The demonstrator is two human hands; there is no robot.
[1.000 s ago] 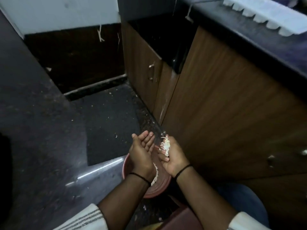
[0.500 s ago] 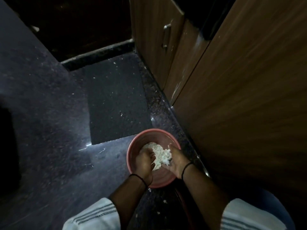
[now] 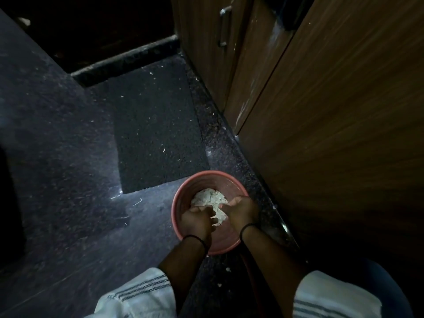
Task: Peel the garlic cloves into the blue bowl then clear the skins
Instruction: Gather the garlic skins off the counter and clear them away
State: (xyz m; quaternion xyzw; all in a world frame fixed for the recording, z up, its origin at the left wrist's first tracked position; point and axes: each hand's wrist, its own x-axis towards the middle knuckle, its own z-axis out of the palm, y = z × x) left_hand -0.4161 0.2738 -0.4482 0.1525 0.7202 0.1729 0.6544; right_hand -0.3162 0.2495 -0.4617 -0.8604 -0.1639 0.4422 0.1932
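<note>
My left hand and right hand sit inside a pink bowl on the dark floor, fingers curled down into the heap of white garlic skins; whether they pinch the skins or only press on them, I cannot tell. A black band circles each of the 2 wrists. A dark mat lies just beyond the bowl, wooden cabinets to the right.
</note>
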